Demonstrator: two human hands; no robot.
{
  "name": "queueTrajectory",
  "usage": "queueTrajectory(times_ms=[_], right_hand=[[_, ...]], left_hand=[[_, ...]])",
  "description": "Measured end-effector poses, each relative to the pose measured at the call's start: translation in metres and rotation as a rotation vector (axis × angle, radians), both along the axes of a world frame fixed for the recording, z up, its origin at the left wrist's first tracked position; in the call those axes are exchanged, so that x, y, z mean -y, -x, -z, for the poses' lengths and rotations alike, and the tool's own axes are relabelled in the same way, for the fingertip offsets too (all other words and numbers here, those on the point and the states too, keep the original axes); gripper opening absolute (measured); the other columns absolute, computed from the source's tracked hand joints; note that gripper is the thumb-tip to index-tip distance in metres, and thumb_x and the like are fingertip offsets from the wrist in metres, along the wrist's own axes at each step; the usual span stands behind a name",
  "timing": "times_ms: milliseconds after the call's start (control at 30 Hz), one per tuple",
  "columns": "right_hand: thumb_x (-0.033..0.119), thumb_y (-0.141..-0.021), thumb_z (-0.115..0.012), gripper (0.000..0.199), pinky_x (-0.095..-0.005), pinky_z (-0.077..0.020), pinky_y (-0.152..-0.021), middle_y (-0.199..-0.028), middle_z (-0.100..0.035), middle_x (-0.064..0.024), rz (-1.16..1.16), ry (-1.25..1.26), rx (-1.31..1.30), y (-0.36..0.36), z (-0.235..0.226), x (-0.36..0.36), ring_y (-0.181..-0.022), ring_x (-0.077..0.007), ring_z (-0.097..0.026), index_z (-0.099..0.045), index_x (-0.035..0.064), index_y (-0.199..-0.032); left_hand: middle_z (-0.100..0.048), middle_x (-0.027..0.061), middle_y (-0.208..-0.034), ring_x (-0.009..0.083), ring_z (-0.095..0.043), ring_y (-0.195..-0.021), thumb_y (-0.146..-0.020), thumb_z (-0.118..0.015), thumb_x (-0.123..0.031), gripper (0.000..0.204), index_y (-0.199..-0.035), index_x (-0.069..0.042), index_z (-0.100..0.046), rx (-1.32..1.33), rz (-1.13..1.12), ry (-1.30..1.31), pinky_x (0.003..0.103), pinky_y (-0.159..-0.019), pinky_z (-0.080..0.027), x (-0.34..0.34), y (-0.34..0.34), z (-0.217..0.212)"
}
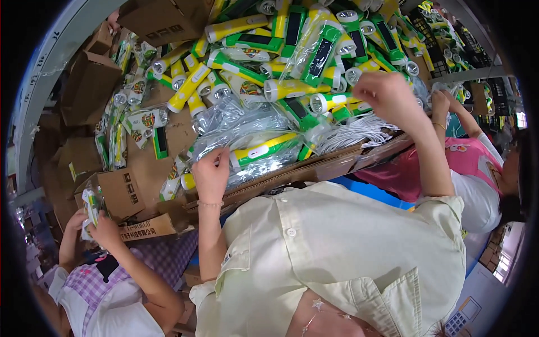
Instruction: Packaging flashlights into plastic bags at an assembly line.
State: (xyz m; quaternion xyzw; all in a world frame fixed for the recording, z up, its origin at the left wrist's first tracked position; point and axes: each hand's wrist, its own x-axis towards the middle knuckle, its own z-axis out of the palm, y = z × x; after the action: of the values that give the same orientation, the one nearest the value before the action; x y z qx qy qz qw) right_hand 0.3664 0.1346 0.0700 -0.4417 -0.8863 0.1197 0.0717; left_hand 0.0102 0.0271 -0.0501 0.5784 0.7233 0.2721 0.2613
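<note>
My left hand [211, 173] is closed in a pinch at the edge of a clear plastic bag [238, 178] near the front of the table. Inside or under that plastic lies a yellow and green flashlight [263, 150] with a white switch panel. My right hand [387, 96] is raised over the flashlights on the right, fingers curled and smeared by motion; what it holds, if anything, does not show. Below it lies another yellow flashlight [332, 102], lens to the left. A bundle of white cables [356, 133] sits between my hands and the table's front edge.
Flashlights [292, 28] are heaped across the back, beside a stack of clear bags [236, 119]. Bagged flashlights [143, 121] lie on cardboard at left, near cardboard boxes [120, 194]. A co-worker at left handles a bagged item [91, 205]; another person [466, 163] works at right.
</note>
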Motion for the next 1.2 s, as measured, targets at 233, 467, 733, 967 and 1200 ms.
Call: queueTrajectory(times_ms=[233,467,733,967,1200], right_hand=[[-0.005,-0.083,-0.06,0.012,-0.0255,-0.0542,-0.066,-0.098,-0.059,-0.0113,0.013,0.7,-1.432,0.13,0.005,0.028,-0.079,-0.0194,-0.065,-0.059,-0.0031,-0.095],[0.004,-0.074,-0.065,0.017,-0.0294,-0.0512,-0.061,-0.082,-0.059,-0.0108,-0.32,0.278,-0.617,0.159,0.13,0.034,-0.073,-0.0204,-0.064,-0.058,0.0007,-0.089],[0.01,-0.068,-0.063,0.01,-0.036,-0.0503,-0.057,-0.08,-0.058,-0.0091,-0.391,-0.154,0.375,0.13,0.115,0.034,-0.076,-0.0237,-0.063,-0.062,0.0039,-0.075],[0.023,-0.071,-0.069,0.015,-0.0349,-0.0506,-0.064,-0.084,-0.062,-0.0028,-0.263,-0.051,-0.463,0.188,0.095,0.029,-0.08,-0.0219,-0.062,-0.066,0.0112,-0.08],[0.022,-0.071,-0.069,0.013,-0.0343,-0.0493,-0.069,-0.078,-0.062,-0.001,-0.305,0.067,-0.584,0.221,0.118,0.039,-0.08,-0.0222,-0.061,-0.063,0.0121,-0.078]], left_hand=[[-0.066,0.0186,-0.075,0.0312,-0.067,-0.068,-0.08,-0.067,-0.021,0.022,-0.09,-0.002,-0.07,0.068,-0.027,0.035,0.034,-0.062,-0.051,-0.006,0.001,0.001],[-0.058,0.0053,-0.057,0.0067,-0.049,-0.05,-0.084,-0.064,-0.013,0.016,-0.088,0.002,-0.069,0.212,-0.035,-0.066,0.025,-0.047,-0.039,0.002,0.012,0.03],[-0.063,0.0048,-0.063,0.0076,-0.057,-0.054,-0.084,-0.066,-0.014,0.019,-0.093,0.002,-0.069,0.141,0.002,0.019,0.024,-0.05,-0.043,-0.001,0.004,-0.001],[-0.068,0.0106,-0.083,0.0138,-0.066,-0.067,-0.084,-0.061,-0.001,0.023,-0.106,0.006,-0.064,0.858,-0.034,0.177,0.022,-0.055,-0.052,0.014,0.025,0.019],[-0.065,0.0058,-0.07,0.0094,-0.061,-0.06,-0.087,-0.057,-0.001,0.01,-0.087,0.004,-0.065,0.474,-0.092,0.102,0.021,-0.052,-0.048,0.021,0.027,0.002]])
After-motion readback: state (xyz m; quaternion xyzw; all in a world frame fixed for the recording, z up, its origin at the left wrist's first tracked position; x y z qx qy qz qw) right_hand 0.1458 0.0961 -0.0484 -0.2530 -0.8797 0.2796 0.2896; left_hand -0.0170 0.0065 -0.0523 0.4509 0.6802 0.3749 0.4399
